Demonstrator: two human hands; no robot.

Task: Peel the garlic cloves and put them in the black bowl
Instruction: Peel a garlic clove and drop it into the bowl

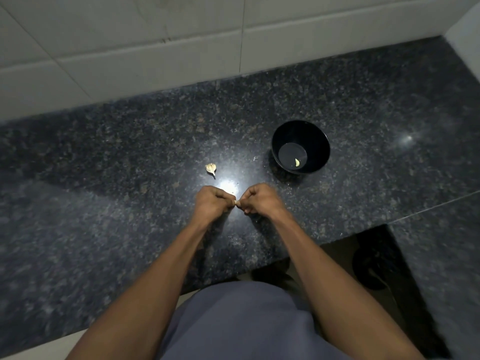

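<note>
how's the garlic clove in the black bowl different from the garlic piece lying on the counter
The clove in the bowl looks bare, smooth and pale yellow-green; the piece on the counter is whitish and papery, with a thin stem end. The first lies on the floor of the black bowl, the second on the open granite counter. The counter piece looks larger. Neither is touched by a hand.

Dark speckled granite counter (130, 141), light glare on it; white tiled wall (155, 35) behind; possibly floor below.

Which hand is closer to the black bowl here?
Right. The right hand sits just below-left of the black bowl; the left hand is farther left, and both pinch one garlic clove between them.
</note>
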